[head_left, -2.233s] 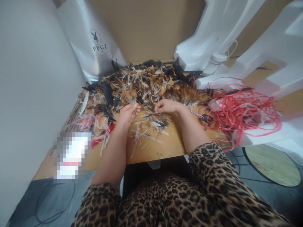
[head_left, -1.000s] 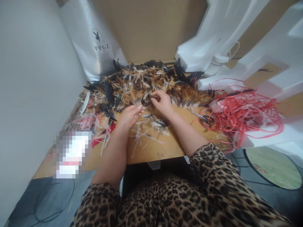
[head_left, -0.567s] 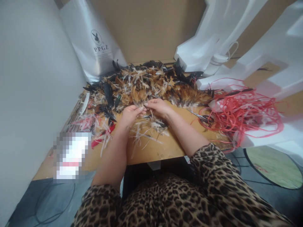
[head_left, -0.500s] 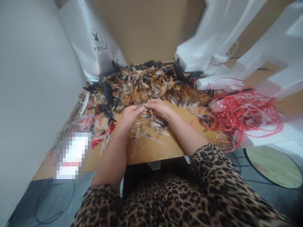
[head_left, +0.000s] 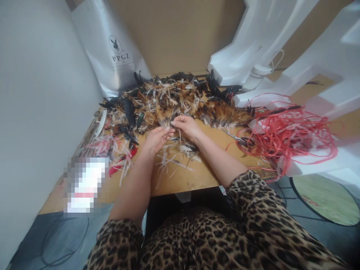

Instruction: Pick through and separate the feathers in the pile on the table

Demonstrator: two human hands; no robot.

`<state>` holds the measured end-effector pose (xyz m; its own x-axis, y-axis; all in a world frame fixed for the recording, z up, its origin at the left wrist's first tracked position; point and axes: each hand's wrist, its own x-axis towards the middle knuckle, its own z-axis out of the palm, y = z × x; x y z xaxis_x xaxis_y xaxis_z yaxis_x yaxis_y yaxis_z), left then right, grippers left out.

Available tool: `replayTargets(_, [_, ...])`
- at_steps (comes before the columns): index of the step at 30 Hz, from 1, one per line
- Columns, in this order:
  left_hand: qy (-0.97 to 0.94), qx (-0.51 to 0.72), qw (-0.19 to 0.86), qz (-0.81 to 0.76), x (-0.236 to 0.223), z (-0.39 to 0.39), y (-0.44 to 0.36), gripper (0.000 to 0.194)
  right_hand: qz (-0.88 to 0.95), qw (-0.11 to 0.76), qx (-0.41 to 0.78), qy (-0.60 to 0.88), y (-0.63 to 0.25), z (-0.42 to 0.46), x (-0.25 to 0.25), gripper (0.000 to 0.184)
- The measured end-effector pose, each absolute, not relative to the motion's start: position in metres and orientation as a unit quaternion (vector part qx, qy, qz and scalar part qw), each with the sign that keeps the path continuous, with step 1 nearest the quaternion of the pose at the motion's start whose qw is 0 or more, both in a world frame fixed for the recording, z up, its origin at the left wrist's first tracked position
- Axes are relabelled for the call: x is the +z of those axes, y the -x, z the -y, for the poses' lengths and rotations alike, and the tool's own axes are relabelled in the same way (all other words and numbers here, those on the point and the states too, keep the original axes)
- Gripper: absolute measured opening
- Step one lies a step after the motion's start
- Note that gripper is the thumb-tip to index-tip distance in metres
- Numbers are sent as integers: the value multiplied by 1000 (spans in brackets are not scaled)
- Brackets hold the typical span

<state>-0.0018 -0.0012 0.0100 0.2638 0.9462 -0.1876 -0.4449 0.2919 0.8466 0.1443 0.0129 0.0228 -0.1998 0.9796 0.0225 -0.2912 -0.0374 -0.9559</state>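
- Yellow-brown bench point(head_left: 197, 178) stands before a brown panel point(head_left: 180, 37), with a pale wall point(head_left: 42, 82) at the left.
- Left hand point(head_left: 159, 138): its grip is pinched on the pale base of a brown feather bunch point(head_left: 165, 116), which fans away from the person over the bench.
- Right hand point(head_left: 185, 126): thumb and forefinger are pressed together at the same base, beside the left fingertips; what they pinch is too small to tell. A thin pale strand point(head_left: 180, 135) hangs just below them.
- White strips point(head_left: 165, 163) and small loose feathers point(head_left: 191, 148) lie on the near side of the hands.
- Beyond the bunch spreads a mixed feather pile point(head_left: 168, 92), brown, black and white; brown feathers point(head_left: 227, 114) lie in a row to the right.
- Scissors point(head_left: 239, 139) lie beside a tangle of red ribbon point(head_left: 295, 137).
- Red and white scraps point(head_left: 102, 146) lie at the left.
- Behind are a silver bag point(head_left: 118, 71) marked "PPGZ" and a white-lidded bottle point(head_left: 255, 75).
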Motion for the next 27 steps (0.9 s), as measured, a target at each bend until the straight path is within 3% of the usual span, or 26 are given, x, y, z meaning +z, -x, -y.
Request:
replayTargets(14, [-371,494,688,-381,9,2,1,11,568,500,507,414,-144,-14,19,26])
replayTargets(22, [-297,527,710,-360,17,-2,11,4,793,394,72,458,-157,-13,20,30])
replayTargets(27, [-304,488,739,-351,19,0,12,4,823,335,13,459,-163,-13,27,29])
